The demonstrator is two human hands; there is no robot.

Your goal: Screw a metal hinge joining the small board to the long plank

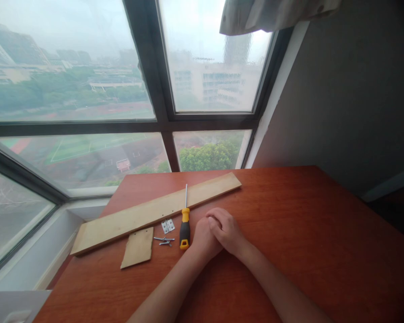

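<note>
My left hand (204, 235) and my right hand (229, 229) rest clasped together on the table, the right lying over the left. The right hand's fingers curl across the left's, whose own fingers are mostly hidden. No object shows in either hand. Just left of them lies a screwdriver (185, 226) with a yellow and black handle, its shaft tip over a long wooden board (131, 219). Beside the screwdriver are a silver hinge (167, 226) and several screws (164, 241). A small wooden piece (138, 248) with holes near its top edge touches or nearly touches the board.
The reddish-brown table (306, 242) reaches the window frame (163, 123) at the back. A dark wall (350, 103) stands to the right. Cloth (256, 18) hangs at the top. A pale sill (60, 237) runs along the left.
</note>
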